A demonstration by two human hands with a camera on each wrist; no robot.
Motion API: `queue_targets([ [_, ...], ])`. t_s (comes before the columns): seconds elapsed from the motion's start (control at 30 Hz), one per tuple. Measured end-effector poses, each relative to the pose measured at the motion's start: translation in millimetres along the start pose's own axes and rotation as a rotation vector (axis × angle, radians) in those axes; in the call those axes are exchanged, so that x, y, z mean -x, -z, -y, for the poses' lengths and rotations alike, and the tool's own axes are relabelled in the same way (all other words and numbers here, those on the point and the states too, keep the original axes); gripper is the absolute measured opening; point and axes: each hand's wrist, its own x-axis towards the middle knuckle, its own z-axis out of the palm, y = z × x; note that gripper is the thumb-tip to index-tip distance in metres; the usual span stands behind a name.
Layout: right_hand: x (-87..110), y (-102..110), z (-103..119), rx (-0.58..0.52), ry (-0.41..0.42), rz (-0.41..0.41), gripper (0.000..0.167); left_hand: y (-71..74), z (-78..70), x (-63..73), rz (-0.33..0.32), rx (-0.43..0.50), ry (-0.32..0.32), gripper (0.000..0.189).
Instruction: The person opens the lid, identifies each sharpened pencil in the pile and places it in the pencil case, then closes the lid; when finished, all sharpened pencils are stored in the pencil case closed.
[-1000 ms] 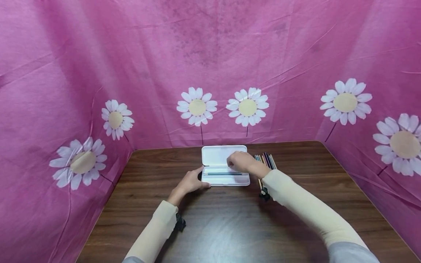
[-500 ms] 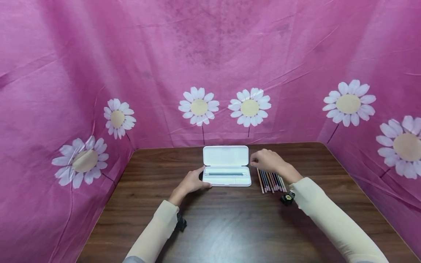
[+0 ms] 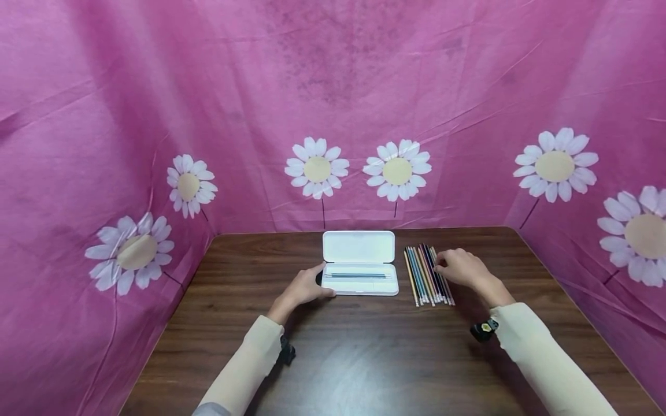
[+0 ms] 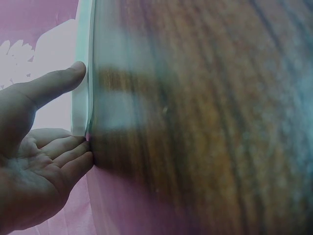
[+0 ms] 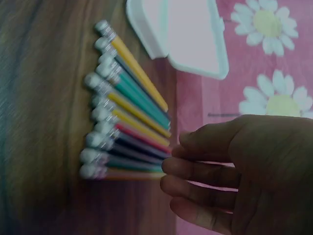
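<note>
A white pencil case [image 3: 359, 287] lies with its lid raised near the back of the table. Inside it, a few dark pencils [image 3: 356, 275] lie lengthwise. My left hand [image 3: 304, 286] holds the case's left end, with the thumb [image 4: 68, 81] at the front edge and the fingers at the side. Right of the case is a row of several pencils [image 3: 422, 277] in yellow, green, red and black, their eraser ends toward me. Over the row's right side is my right hand [image 3: 460, 268], its fingers [image 5: 188, 169] loosely bent close to the pencils' far ends, holding none.
The brown wooden table [image 3: 359, 358] carries the case and the pencils. A pink cloth [image 3: 354, 86] with printed daisies hangs behind and along both sides. Each wrist wears a small black camera, one visible beside the right sleeve [image 3: 541, 346].
My right hand has left the pencil case and moved right, over the pencil row to its right side. More of the pencils now show. My left hand stays on the case.
</note>
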Motion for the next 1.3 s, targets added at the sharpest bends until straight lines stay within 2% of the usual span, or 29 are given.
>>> queue_targets([
  [0.27, 12.0, -11.9, -22.0, -0.048, -0.107, 0.012, 0.015, -0.3, 0.0, -0.4, -0.003, -0.001, -0.006, 0.093],
  [0.43, 14.5, -19.5, -26.2, -0.065, -0.12, 0.025, 0.015, -0.7, -0.6, -0.9, 0.0, -0.003, -0.006, 0.093],
  [0.63, 14.6, -27.3, -35.3, -0.105, -0.094, -0.035, 0.011, -1.7, 0.3, -0.9, 0.002, -0.007, -0.002, 0.094],
  [0.7, 15.3, -27.3, -35.9, -0.13, -0.104, -0.032, 0.01, -1.9, 0.8, -0.9, -0.001, -0.006, 0.0, 0.094],
  [0.83, 16.4, -23.5, -28.8, -0.182, -0.188, 0.022, 0.009, -1.4, 1.2, -0.7, -0.006, -0.003, -0.002, 0.093],
  [0.93, 17.0, -22.0, -23.7, -0.178, -0.229, 0.053, 0.012, -1.1, 1.4, -0.7, -0.005, -0.006, -0.005, 0.093],
  [1.3, 16.6, -25.5, -22.1, -0.164, -0.259, 0.062, 0.014, -0.7, 1.7, 0.3, -0.004, -0.001, 0.0, 0.094],
])
